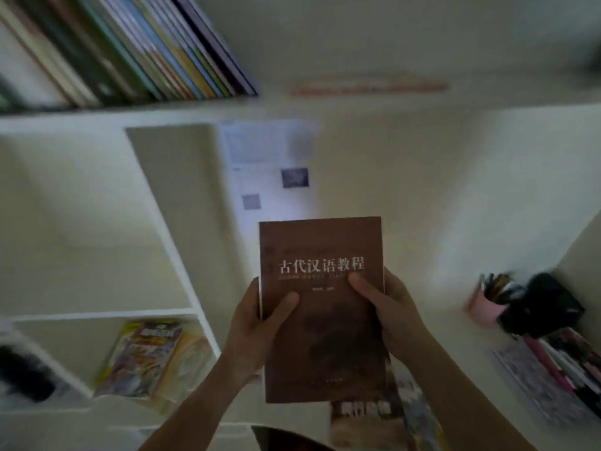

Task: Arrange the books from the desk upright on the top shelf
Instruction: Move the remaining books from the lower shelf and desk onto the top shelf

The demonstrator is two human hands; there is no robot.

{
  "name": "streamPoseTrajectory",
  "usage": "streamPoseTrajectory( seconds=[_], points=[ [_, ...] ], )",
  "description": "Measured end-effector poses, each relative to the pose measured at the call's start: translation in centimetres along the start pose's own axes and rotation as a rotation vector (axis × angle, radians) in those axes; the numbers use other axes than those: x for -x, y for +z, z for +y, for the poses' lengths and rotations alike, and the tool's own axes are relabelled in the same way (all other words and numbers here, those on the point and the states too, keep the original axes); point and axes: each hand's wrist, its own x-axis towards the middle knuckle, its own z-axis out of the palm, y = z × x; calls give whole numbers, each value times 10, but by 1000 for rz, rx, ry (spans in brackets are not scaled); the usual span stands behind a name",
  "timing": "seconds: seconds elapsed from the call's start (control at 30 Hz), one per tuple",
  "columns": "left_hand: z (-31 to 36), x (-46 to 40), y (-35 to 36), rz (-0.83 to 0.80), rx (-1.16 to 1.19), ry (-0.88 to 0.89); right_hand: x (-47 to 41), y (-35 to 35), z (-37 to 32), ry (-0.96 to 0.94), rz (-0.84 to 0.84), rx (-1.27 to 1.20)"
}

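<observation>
Here, a brown book [322,307] is held up in front of the white shelving, cover toward the camera, well below the top shelf [97,120]. Up and left of the book, a row of books [130,50] leans on that shelf. Down and left of it, comics [143,356] lie in a low cubby. The left hand [257,327] grips the book's left edge, thumb across the cover. The right hand [390,310] grips its right edge likewise. Under the book lie more books [387,421]. Right of it stand a pink cup [484,307] of pens and a black object [546,307].
</observation>
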Motion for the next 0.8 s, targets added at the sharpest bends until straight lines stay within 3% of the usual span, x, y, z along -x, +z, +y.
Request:
streamPoseTrajectory(
  seconds=[0.13,0.27,0.4,0.5,0.67,0.8],
  points=[
    [67,16,-71,204,18,181,13,87,-48,-217,-106,36],
    [105,27,-130,351,12,283,28,157,-76,-311,-203,-21],
    [127,39,-176,320,27,293,30,208,-98,-263,-300,-113],
    [137,40,-205,344,-89,341,23,248,-119,-244,-342,-179],
    [178,20,-248,618,-237,513,-3,325,-171,-397,-434,-36],
    [205,5,-267,921,-325,662,-27,367,-217,-648,-361,202]
  ],
)
